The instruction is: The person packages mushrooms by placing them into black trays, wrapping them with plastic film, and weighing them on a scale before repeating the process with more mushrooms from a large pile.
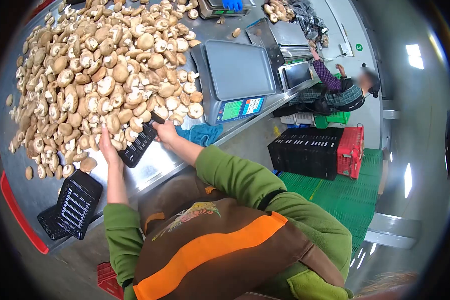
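Note:
A pile of brown-capped shiitake mushrooms (110, 75) covers much of the metal table. My right hand (166, 133) is closed on the upper right end of a black plastic tray (139, 146), which lies tilted at the pile's near edge. Several mushrooms rest at the tray's upper left side. My left hand (109, 148) is on the left of the tray, its fingers stretched out against mushrooms at the pile's edge. Part of that hand's fingers is hidden by the mushrooms. A blue cloth (201, 134) lies just right of my right hand.
A digital scale (240, 70) with a grey plate stands right of the pile. More black trays (79, 204) are stacked at the table's lower left corner. Another person (342, 90) works farther along the table. Black and red crates (305, 150) stand on green slatted flooring (355, 200).

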{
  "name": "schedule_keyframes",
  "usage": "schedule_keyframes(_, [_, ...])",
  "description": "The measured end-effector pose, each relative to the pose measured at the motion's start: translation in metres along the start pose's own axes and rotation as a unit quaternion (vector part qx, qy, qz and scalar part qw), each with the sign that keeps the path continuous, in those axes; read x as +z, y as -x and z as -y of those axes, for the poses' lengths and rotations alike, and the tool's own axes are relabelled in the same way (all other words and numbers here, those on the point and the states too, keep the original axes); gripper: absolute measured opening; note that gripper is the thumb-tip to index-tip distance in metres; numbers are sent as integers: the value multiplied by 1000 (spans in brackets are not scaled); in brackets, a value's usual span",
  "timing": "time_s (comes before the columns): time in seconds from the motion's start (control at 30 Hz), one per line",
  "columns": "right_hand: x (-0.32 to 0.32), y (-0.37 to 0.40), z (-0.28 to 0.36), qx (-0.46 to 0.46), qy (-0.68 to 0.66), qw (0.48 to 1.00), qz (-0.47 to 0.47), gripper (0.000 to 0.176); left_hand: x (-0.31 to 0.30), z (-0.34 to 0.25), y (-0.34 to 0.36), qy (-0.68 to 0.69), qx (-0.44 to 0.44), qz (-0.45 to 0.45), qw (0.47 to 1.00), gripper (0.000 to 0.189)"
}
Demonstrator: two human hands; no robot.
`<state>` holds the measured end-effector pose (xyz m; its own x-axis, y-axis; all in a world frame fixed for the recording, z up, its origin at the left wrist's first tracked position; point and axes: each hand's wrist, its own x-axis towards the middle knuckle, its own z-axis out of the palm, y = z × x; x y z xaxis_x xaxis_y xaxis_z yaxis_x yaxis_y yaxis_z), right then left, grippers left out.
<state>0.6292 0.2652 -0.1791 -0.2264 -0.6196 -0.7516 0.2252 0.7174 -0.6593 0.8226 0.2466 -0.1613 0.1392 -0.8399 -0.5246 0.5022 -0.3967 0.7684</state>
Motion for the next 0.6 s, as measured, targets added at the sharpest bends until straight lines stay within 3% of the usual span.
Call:
schedule_keyframes(0.07, [3,-2,-4,-19,-4,1000,-5,15,-3,13,4,-98,85,-26,991,41])
schedule_keyframes(0.13, [-6,13,-12,-74,-31,995,52,16,-4,10,30,-193,151,48,968,38])
schedule_keyframes(0.2, [-18,30,-24,-64,-92,991,67,18,-4,16,48,-250,200,65,945,38])
schedule_keyframes(0.27, [-19,18,-38,-28,-110,993,41,21,3,18,53,-283,209,32,936,41])
schedule_keyframes(0.33, [-1,1,-36,-58,-83,995,-6,21,15,21,42,-319,275,-24,906,41])
schedule_keyframes(0.37, [10,-2,-33,-89,-105,990,-34,22,23,14,43,-327,262,1,908,41])
schedule_keyframes(0.4, [3,2,-31,-52,-70,996,-18,22,22,15,46,-326,261,3,909,41])
schedule_keyframes(0.47, [-18,11,-38,-22,-112,992,52,23,14,14,52,-371,354,93,853,40])
schedule_keyframes(0.5, [-31,1,-57,-8,-138,987,85,22,2,11,60,-435,350,122,821,43])
schedule_keyframes(0.53, [-42,28,-35,30,-113,988,102,21,-1,13,61,-436,348,124,821,43])
schedule_keyframes(0.6, [-47,51,-13,75,-70,994,44,18,-14,14,68,-425,330,95,838,48])
